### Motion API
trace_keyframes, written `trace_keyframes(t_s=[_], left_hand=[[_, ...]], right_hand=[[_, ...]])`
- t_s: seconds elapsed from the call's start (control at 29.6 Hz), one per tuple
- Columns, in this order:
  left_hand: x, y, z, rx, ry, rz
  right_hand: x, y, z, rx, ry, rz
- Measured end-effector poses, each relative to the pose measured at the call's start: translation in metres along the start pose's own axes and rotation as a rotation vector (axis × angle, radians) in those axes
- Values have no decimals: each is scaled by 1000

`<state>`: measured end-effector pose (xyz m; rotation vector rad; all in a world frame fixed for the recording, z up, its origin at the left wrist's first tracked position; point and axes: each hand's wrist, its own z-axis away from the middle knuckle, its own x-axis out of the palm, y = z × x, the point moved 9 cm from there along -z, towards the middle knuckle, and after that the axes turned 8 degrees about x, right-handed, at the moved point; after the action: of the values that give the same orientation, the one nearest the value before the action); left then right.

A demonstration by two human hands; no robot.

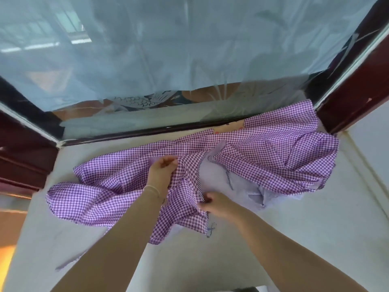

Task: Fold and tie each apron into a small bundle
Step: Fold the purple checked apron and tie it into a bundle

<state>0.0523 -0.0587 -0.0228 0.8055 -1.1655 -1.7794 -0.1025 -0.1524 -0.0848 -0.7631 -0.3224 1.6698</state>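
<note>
White sill (273, 239) below window (168, 49)

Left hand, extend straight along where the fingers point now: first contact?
Likely more of the purple checked apron: the left hand already grips its cloth, fingers aimed away toward the window frame. Beyond the cloth comes a strip of bare sill, then that frame. Depth is unclear.

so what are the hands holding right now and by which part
Both hold the purple checked apron: the right hand pinches its striped-trimmed edge, and the left hand grips a bunch of fabric near the middle.
</note>
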Motion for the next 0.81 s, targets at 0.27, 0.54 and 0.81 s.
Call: trace_keyframes(t_s=[0.27, 0.54, 0.81], left_hand=[[100, 34, 65, 706, -644, -1485], [80, 27, 55, 511, -343, -1659], [30, 14, 41, 293, -304, -1400]], right_hand=[[-43, -63, 32, -396, 246, 399], [-26, -56, 11, -165, -268, -262], [-69, 17, -66, 285, 160, -799]])
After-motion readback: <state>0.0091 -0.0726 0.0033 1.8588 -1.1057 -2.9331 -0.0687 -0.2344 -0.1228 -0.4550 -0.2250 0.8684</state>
